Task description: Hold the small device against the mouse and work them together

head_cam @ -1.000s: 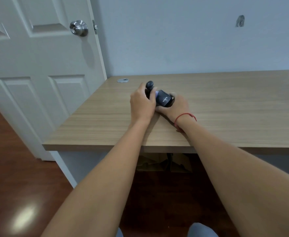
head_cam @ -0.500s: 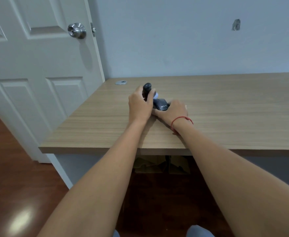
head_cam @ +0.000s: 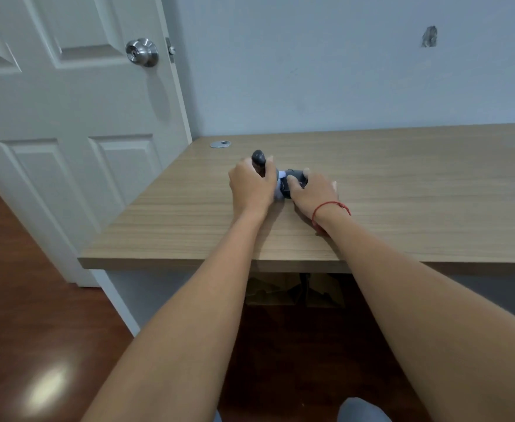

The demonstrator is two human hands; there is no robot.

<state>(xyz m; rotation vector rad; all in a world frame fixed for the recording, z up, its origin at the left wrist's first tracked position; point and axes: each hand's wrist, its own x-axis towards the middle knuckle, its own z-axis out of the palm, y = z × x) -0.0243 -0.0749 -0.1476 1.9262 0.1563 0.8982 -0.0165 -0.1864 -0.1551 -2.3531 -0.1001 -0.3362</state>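
A small dark grey device (head_cam: 292, 181) with a rounded stalk and a pale blue-white middle lies on the wooden desk (head_cam: 402, 190). My left hand (head_cam: 251, 187) grips the stalk end, whose rounded tip sticks up above my fingers. My right hand (head_cam: 314, 193) covers the dark body from the right, with fingers curled over it and a red string round the wrist. Most of the device is hidden under both hands.
A small silver disc (head_cam: 220, 144) lies near the desk's back left corner. A white panelled door (head_cam: 67, 123) with a metal knob (head_cam: 142, 52) stands at the left. Brown boxes (head_cam: 292, 289) sit under the desk. The floor is dark red wood.
My right hand has slid further over the dark body, hiding the label seen earlier. The left hand keeps its grip on the stalk. The view has shifted slightly.
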